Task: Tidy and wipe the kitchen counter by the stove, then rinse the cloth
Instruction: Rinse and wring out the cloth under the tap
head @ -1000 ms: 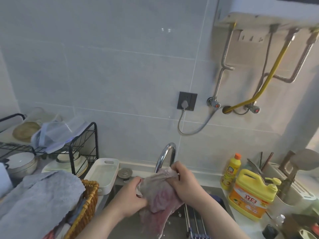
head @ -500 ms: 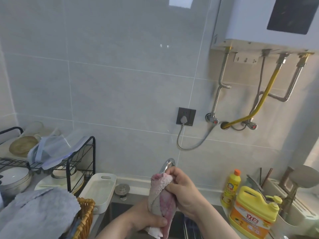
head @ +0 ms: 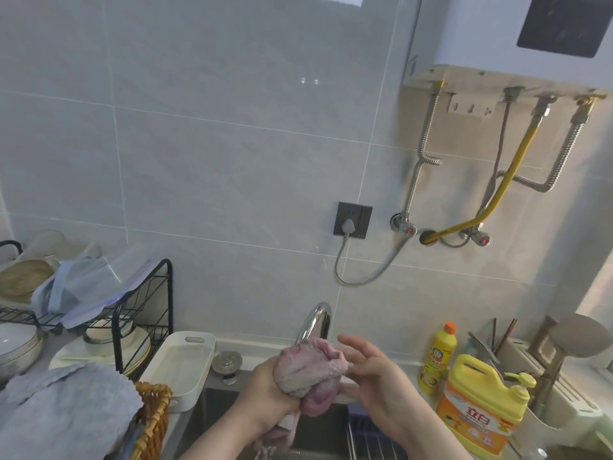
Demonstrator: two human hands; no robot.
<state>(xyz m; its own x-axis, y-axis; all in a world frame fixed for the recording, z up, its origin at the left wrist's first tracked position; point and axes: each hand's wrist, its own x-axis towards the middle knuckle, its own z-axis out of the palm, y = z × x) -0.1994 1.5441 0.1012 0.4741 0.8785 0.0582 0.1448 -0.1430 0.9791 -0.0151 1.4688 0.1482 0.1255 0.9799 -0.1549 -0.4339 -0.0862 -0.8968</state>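
Lower centre, over sink (head: 212, 423): bunched pink cloth (head: 308, 370) gripped in left hand (head: 265, 396) below faucet (head: 313, 322), right hand (head: 374, 383) loose-fingered, empty, just beside. Best wrung two-handed, kept low.

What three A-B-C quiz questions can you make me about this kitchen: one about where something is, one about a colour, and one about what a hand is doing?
1. Where is the cloth? A in a drawer; B by the tap, above the sink; C on the floor.
2. What colour is the cap of the small bottle? A blue; B green; C orange.
3. How is the right hand? A open, fingers straight; B a fist; C holding a spoon.
Answers: B, the left hand grips it right at the tap; C, the cap is orange on a yellow bottle; A, its fingers stretch out beside the cloth.
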